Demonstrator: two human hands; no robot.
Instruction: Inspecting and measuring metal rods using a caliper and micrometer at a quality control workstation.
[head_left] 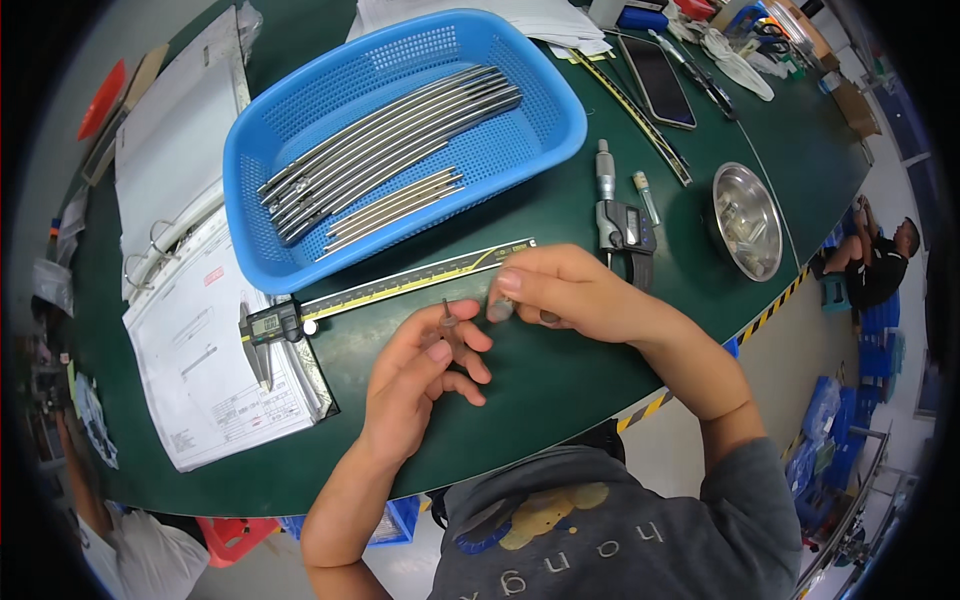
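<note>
"The fingers (418, 370) of the left hand (398, 402), how do they stand?"

"The thumb and the forefinger are closed on a small part (450, 328); the other fingers are curled and spread apart. This part is held above the green table (370, 345)."

"How does the part look?"

"It is short and slender, of a greyish, rather glassy look. From its top rises a thin dark pin (446, 306), almost upright."

"And the right hand (595, 300)?"

"Its thumb and forefinger are pressed together on a small round piece (501, 310), pale and dull grey. This piece is near the left fingertips, but does not touch the part."

"Which things are difficult to see?"

"The lower end of the part is covered by the left hand, and I cannot tell its material. The round piece is half behind the right fingertips. The other right fingers are folded below, so I cannot tell if they hold something more. The far end of the caliper (400, 285) passes close to the right hand; whether they touch, I cannot say. In the metal bowl (735, 178), the small clear pieces are too small to name."
</note>
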